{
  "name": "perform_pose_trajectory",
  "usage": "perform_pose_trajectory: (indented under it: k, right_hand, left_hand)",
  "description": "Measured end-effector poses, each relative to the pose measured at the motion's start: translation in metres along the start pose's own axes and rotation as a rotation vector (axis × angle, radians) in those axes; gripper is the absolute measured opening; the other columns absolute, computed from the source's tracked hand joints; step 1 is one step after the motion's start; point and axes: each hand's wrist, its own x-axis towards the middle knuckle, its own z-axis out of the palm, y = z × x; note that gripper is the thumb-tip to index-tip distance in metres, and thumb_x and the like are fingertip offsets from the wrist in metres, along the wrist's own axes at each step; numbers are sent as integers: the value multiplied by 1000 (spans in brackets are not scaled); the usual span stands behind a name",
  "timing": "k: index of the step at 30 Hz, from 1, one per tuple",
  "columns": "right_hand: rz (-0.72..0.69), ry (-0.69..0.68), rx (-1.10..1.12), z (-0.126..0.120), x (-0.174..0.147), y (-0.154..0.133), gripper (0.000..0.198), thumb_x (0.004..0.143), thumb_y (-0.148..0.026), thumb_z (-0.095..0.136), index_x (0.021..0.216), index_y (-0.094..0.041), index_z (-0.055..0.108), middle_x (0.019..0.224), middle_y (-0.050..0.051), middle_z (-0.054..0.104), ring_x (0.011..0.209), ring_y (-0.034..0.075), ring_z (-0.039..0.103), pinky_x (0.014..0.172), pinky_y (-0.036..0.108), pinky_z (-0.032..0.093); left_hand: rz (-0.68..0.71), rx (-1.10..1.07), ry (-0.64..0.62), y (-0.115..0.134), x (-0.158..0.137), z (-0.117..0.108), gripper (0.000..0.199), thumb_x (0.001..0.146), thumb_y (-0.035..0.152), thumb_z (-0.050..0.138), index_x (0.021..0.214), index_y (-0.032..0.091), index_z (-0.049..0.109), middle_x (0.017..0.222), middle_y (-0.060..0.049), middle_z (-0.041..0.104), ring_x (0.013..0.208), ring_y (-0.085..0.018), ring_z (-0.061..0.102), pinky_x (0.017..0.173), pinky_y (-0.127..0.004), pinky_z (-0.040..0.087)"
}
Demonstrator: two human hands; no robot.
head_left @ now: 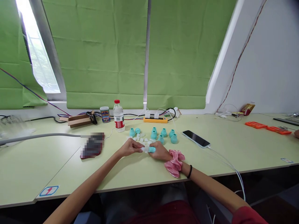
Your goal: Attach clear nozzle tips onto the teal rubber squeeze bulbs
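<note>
My right hand (159, 151) is closed around a turquoise bulb-shaped piece (152, 149), whose neck points left. Pinched in the fingers of my left hand (130, 147) is a small whitish translucent piece (145, 148), which meets the turquoise neck; whether the two are joined I cannot tell. Just beyond my hands lie several small white translucent pieces (140, 137) in a loose pile. Around that pile stand several more turquoise bulb-shaped pieces (173, 138), most with their open necks up. A pink scrunchie (174, 163) and a black band circle my right wrist and forearm.
A water bottle (119, 116) and a can (105, 114) stand behind the pile, near a yellow power strip (155, 120). A phone (196, 138) with a white cable lies to the right. At left are a blurred dark object (92, 145) and an open cardboard box (79, 121).
</note>
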Motion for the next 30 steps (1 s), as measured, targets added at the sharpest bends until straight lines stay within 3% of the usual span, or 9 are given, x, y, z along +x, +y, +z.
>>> perform_pose_trajectory:
  k: [7,10,14,18,20,22,24,26,30]
  right_hand:
    - [50,-22,163,1,1,1,14,62,-15,49,48,-16,45,48,-1,46,49,11,42,46,22,30]
    - [80,-15,229,4,3,3,13,61,-16,51,49,-15,47,50,-2,46,51,11,42,47,22,31]
    - [202,65,433,11,7,1,14,61,-23,56,54,-15,48,48,-4,44,46,8,40,43,20,30]
    - [286,10,672,14,10,-2,19,65,-31,58,62,-14,49,42,-6,42,35,7,37,35,19,30]
    - [245,47,740,13,11,-4,25,62,-33,62,74,-14,51,52,-4,50,41,8,45,38,20,36]
    - [205,118,765,11,11,-4,39,59,-34,65,90,-16,49,71,1,56,53,11,52,43,21,42]
    - [198,193,729,9,11,-3,47,60,-33,65,100,-18,45,86,4,57,62,11,53,47,21,44]
    - [201,251,640,8,11,-1,43,64,-32,62,100,-18,44,88,5,57,63,11,53,48,21,44]
    - [117,303,350,11,13,4,19,70,-25,54,86,-17,49,84,4,55,64,11,51,48,20,43]
  left_hand:
    - [8,-46,9,2,-1,-1,24,57,26,68,73,9,68,98,-15,61,104,-28,49,75,-32,46]
    - [2,-55,30,2,1,-1,27,57,28,68,76,9,67,95,-14,63,101,-27,51,73,-30,47]
    - [-3,-157,198,4,5,3,39,58,30,68,89,8,63,84,-10,67,80,-23,61,69,-31,48]
    - [61,-305,259,12,8,10,42,55,30,70,91,10,60,85,-10,66,79,-22,61,72,-33,49]
    - [87,-331,300,19,9,5,46,57,32,69,96,10,57,83,-11,66,78,-23,61,72,-35,49]
    - [147,-319,454,27,11,-10,52,59,32,67,104,10,52,77,-10,67,76,-22,62,70,-35,50]
    - [235,-241,686,33,13,-31,51,61,33,65,105,12,50,75,-7,67,72,-20,63,68,-33,50]
    - [292,-27,882,32,16,-51,44,61,34,65,98,13,54,71,-5,66,66,-17,62,64,-29,51]
    - [279,439,933,5,19,-73,29,66,34,58,88,15,60,80,-5,64,72,-16,60,67,-26,49]
